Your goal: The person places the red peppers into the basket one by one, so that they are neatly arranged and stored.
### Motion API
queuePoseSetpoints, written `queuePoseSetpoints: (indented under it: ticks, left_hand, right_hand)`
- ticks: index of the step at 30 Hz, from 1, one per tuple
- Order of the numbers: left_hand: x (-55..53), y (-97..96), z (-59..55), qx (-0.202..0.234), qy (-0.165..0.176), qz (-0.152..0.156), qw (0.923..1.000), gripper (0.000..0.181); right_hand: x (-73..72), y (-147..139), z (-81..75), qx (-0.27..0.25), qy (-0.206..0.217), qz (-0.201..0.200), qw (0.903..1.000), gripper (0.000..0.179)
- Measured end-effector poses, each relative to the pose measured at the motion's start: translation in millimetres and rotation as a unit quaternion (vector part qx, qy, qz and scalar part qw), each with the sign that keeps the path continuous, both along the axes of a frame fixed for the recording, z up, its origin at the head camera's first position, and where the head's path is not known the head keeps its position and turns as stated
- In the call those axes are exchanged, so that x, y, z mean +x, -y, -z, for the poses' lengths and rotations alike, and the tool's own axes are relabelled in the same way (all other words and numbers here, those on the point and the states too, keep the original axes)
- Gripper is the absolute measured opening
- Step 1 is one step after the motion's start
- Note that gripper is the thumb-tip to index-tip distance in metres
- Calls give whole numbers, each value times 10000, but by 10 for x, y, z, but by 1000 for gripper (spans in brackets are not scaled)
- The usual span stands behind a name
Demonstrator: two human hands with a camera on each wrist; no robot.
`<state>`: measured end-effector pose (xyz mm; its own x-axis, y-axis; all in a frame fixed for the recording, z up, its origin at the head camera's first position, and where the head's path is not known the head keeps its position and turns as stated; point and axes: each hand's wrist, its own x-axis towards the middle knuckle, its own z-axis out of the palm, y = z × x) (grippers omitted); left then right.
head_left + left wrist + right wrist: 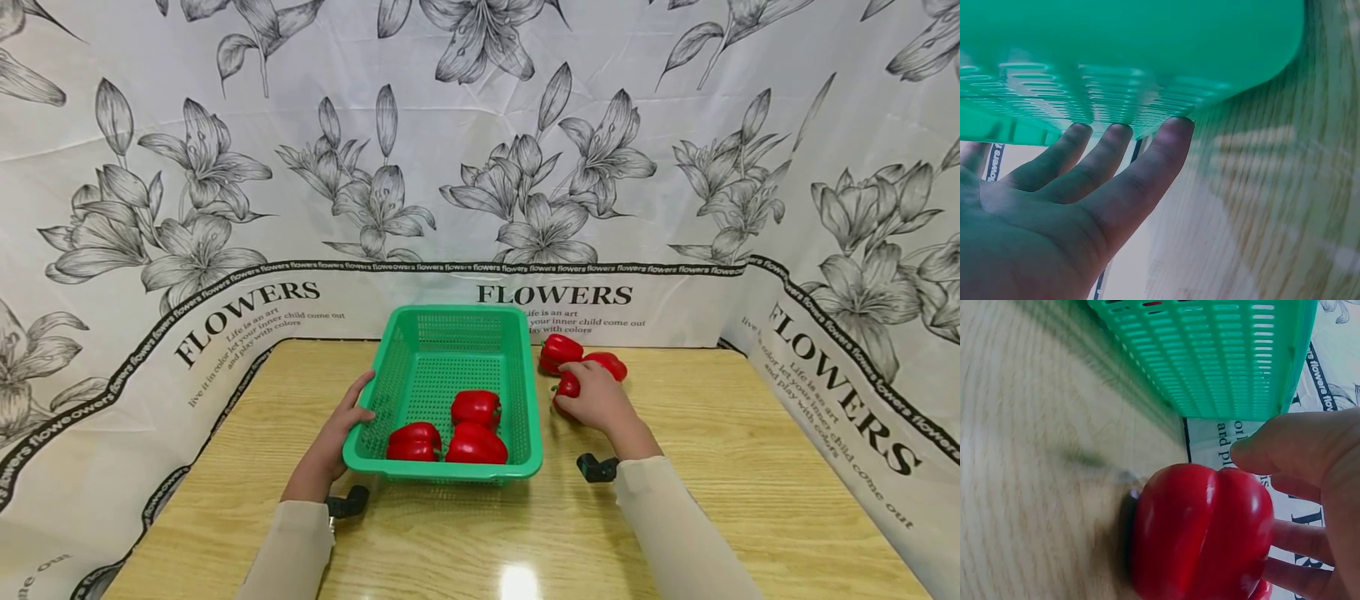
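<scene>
A green plastic basket (534, 400) with slotted walls sits on the table, tilted toward me in the head view. Three red bell peppers, one of them a rear pepper (476, 408), lie in its near end. My left hand (341, 429) is at the basket's left side, its straight fingers (1141, 165) touching the outer wall. To the right of the basket, my right hand (600, 400) holds a red bell pepper (1200, 531) between thumb and fingers, close over the table. Two more bell peppers, an upright one (558, 353) and a lying one (609, 365), are just beyond that hand.
The wooden table (750, 467) reaches back to a white flower-printed cloth (420, 208) that hangs behind and along both sides. A dark camera mount (597, 468) juts from the right wrist, another mount (348, 502) from the left.
</scene>
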<state>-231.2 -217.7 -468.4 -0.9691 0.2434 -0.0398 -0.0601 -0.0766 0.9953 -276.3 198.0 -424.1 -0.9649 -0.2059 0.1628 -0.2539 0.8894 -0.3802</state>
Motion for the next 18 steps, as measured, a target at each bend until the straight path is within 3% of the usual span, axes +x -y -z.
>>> queuePoseSetpoints:
  ticks: [18]
  left_hand:
    - [-4,15,-1,39,9,39,10000,73]
  right_hand:
    - [-54,-15,116,104,157,387,9991,60]
